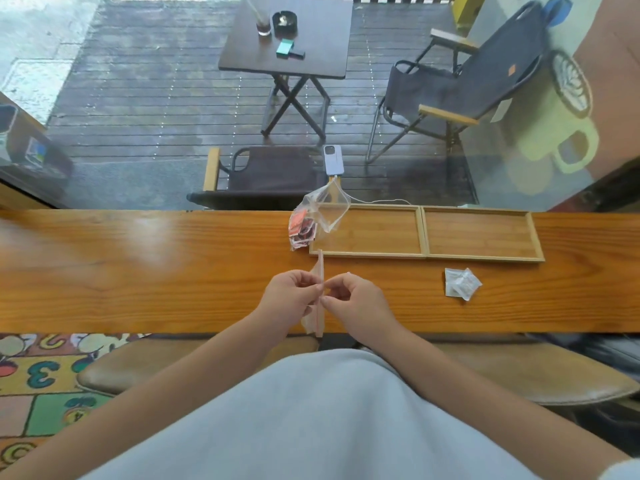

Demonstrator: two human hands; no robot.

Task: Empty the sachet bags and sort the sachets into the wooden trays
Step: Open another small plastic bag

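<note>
At frame centre, the left hand and right hand both pinch a clear plastic bag edge-on above the wooden counter; two wooden trays sit beyond.

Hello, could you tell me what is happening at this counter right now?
A person is holding a clear bag edge-on between both hands, left hand and right hand, each with a pinching grip. Both wooden trays hold no sachets yet. Another bag with red sachets leans at the left tray's corner, and a white packet lies nearby.
</note>
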